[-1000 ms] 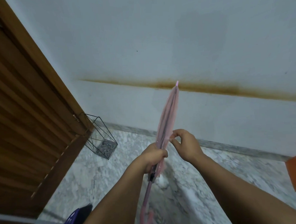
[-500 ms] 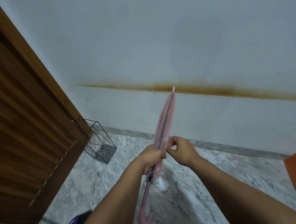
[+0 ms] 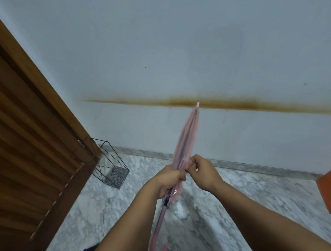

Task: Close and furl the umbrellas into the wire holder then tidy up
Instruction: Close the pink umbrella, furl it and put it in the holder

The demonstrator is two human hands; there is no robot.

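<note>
Gripping the furled pink umbrella (image 3: 187, 135) around its lower canopy, the left hand (image 3: 169, 181) holds it tip-up in front of the stained wall (image 3: 177, 49), while the right hand (image 3: 202, 172) pinches the canopy's fabric just beside it, apparently at the tie strap. Left of the umbrella and well apart from it, the wire holder (image 3: 109, 163) stands on the marble floor (image 3: 100, 212) by the wooden door (image 3: 30, 139), with no umbrella in it. This umbrella looks closed and nearly secured; stowing it and tidying up remain.

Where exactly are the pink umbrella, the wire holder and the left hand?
pink umbrella (image 3: 187, 135), head view, middle of the furled canopy.
wire holder (image 3: 116, 176), head view, its speckled base.
left hand (image 3: 169, 181), head view, back of the hand gripping the umbrella.
</note>
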